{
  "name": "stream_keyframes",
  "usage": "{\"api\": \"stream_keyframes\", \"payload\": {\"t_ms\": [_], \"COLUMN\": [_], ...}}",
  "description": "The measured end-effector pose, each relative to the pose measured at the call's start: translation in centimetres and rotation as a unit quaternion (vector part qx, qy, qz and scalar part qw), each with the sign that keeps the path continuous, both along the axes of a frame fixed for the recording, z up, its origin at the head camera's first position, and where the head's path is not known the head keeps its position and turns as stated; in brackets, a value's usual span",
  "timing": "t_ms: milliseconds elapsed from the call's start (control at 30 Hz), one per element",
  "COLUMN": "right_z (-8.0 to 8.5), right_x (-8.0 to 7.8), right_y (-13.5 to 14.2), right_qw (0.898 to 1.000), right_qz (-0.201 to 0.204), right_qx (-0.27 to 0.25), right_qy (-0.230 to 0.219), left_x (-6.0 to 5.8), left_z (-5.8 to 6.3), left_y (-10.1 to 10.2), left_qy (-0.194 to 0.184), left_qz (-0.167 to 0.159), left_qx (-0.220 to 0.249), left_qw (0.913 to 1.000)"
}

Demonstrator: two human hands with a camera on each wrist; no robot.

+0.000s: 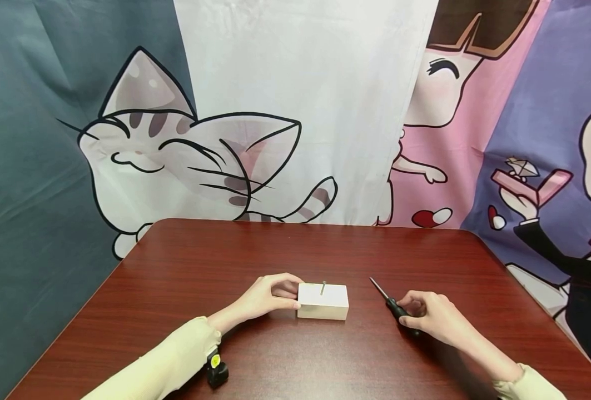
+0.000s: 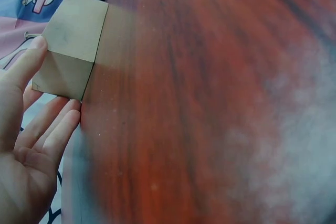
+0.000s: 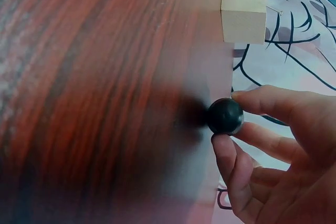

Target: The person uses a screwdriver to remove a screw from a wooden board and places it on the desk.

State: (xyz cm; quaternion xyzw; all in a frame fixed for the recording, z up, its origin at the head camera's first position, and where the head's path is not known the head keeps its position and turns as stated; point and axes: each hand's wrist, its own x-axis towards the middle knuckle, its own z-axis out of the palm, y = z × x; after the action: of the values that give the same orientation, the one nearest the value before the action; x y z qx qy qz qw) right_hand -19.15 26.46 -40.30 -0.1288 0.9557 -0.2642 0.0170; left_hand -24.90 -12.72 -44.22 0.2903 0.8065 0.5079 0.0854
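A pale wooden block (image 1: 322,311) lies on the table, with a screw (image 1: 323,286) standing up from its top. My left hand (image 1: 267,295) holds the block's left end, thumb at the near corner and fingers toward the far side. In the left wrist view, the thumb touches the block (image 2: 73,27) near its upper edge. To the right, my right hand (image 1: 437,316) pinches the black handle of a screwdriver (image 1: 394,309) between thumb and fingers. Its metal shaft points away and to the left, apart from the block. The right wrist view shows the handle's rounded end (image 3: 226,116).
The dark red wooden table (image 1: 255,250) runs back to a cartoon-printed cloth (image 1: 305,55). A black device with a yellow sticker (image 1: 217,366) hangs at the left wrist.
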Motion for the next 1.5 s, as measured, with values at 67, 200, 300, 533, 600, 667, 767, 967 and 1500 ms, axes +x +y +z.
{"api": "stream_keyframes", "payload": {"t_ms": [67, 200, 300, 533, 600, 667, 767, 967, 1500], "right_z": [0.0, 0.0, 0.0, 0.1, 0.2, 0.2, 0.3, 0.4, 0.2], "right_x": [0.0, 0.0, 0.0, -0.1, -0.1, -0.2, -0.3, -0.3, -0.4], "right_y": [0.0, 0.0, 0.0, -0.1, -0.1, -0.1, -0.1, 0.0, 0.3], "right_qw": [1.0, 1.0, 1.0, 1.0, 1.0, 1.0, 1.0, 0.999, 0.999], "right_qz": [0.002, 0.006, 0.008, 0.016, 0.018, 0.021, 0.024, 0.035, 0.034], "right_qx": [0.001, 0.004, 0.007, 0.01, 0.009, 0.01, 0.011, 0.007, 0.005], "right_qy": [-0.002, 0.0, 0.0, -0.002, -0.003, -0.005, -0.009, -0.01, -0.012], "left_x": [0.0, 0.1, 0.0, -0.1, -0.1, -0.1, -0.1, -0.3, -0.5], "left_z": [0.0, 0.2, 0.2, 1.0, 1.3, 1.6, 2.3, 3.5, 3.7], "left_y": [0.0, 0.0, 0.0, 0.0, 0.1, 0.2, 0.5, 1.5, 5.5], "left_qy": [-0.003, -0.007, -0.013, 0.002, 0.021, 0.039, 0.067, 0.115, 0.086], "left_qz": [0.001, 0.0, -0.003, -0.022, -0.021, -0.015, 0.005, 0.042, 0.027], "left_qx": [0.002, 0.0, -0.001, -0.023, -0.036, -0.046, -0.051, -0.053, -0.044], "left_qw": [1.0, 1.0, 0.9999, 0.9995, 0.9989, 0.9981, 0.9964, 0.991, 0.995]}}
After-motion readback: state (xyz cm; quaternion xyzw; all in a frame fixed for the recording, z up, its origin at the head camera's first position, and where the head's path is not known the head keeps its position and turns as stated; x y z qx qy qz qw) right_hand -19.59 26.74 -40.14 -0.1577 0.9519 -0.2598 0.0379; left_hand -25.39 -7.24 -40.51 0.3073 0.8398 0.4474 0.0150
